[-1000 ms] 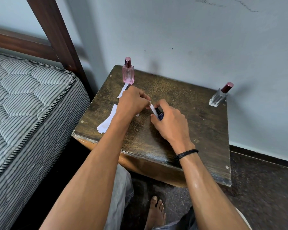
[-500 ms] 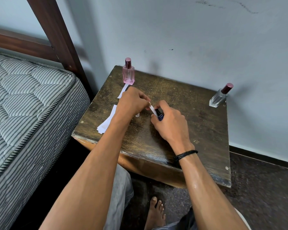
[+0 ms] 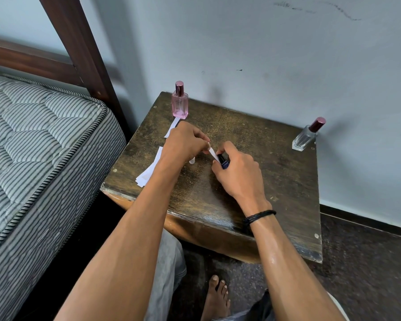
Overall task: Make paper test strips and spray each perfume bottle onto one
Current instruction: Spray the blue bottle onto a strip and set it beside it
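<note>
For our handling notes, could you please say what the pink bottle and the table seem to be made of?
Pink square perfume bottle: apparently glass, see-through, glossy; shiny metallic-looking cap. Small dark table: likely wood, worn varnish, chipped pale edges.

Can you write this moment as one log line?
left hand: pinches paper strip | right hand: grips blue bottle | pink bottle, clear bottle: capped, on table

Striped mattress [image 3: 44, 140] beside a worn wooden table [image 3: 276, 193] — grey wall [image 3: 264, 42] behind.

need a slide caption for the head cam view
Left hand pinches a paper strip close to the dark bottle gripped in the right hand
</note>
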